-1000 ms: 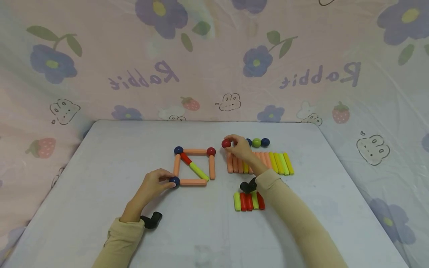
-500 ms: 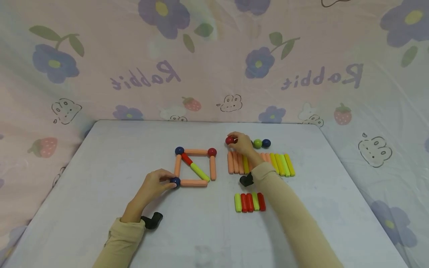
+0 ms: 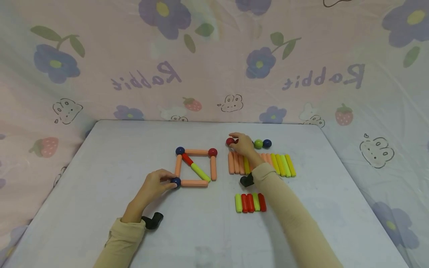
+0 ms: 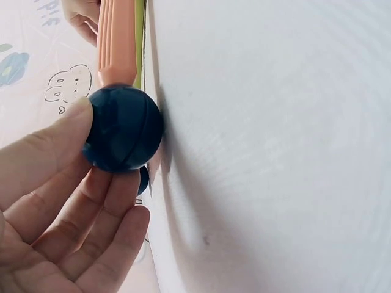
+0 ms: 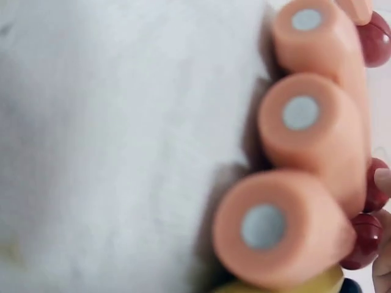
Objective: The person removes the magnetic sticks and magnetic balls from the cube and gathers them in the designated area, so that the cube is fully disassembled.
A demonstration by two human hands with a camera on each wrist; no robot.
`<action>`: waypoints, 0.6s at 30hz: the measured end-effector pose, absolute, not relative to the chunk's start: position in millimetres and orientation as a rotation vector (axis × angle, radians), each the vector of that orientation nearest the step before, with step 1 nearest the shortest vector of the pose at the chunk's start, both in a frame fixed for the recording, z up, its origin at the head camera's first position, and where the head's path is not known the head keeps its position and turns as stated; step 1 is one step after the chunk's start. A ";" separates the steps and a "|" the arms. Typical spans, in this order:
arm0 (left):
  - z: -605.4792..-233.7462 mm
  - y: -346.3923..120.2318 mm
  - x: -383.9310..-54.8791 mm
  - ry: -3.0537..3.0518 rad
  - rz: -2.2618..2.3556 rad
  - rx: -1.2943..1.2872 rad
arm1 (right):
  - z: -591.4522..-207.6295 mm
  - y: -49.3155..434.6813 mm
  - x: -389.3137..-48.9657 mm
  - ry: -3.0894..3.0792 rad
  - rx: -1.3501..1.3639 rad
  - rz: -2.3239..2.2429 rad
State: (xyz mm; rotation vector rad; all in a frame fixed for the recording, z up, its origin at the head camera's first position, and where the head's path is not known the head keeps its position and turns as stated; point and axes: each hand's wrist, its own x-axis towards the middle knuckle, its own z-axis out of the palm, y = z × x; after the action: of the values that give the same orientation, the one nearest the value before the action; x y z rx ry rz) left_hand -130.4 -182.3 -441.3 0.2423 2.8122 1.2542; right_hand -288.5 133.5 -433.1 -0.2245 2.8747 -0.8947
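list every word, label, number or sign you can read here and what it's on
"Rabbit", mirrored, on the left half of the patterned cloth.
"Rabbit", mirrored, on its right half.
Sideways lettering on the cloth in the left wrist view: cut off, not readable in full.
None can be made out on the sticks or balls.

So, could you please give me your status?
Left hand: pinching blue ball. Right hand: at red balls, grip unclear. Possibly in the way: lime stick ending near ball-less corner of square.
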 end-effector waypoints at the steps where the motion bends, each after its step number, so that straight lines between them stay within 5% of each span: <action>1: -441.1 -182.3 -130.2 2.811 1.254 0.242 | -431.9 133.7 -287.5 2.882 -0.221 -0.895; 18: -440.3 -181.9 -130.1 2.818 1.236 0.250 | -412.4 100.1 -221.7 2.883 -0.272 -1.126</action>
State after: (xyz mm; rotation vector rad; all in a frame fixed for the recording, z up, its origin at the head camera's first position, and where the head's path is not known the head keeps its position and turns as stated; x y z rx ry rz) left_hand -130.1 -181.9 -440.3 0.2500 2.8176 1.2364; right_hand -221.7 100.1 -412.4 -0.2718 2.8827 -1.1259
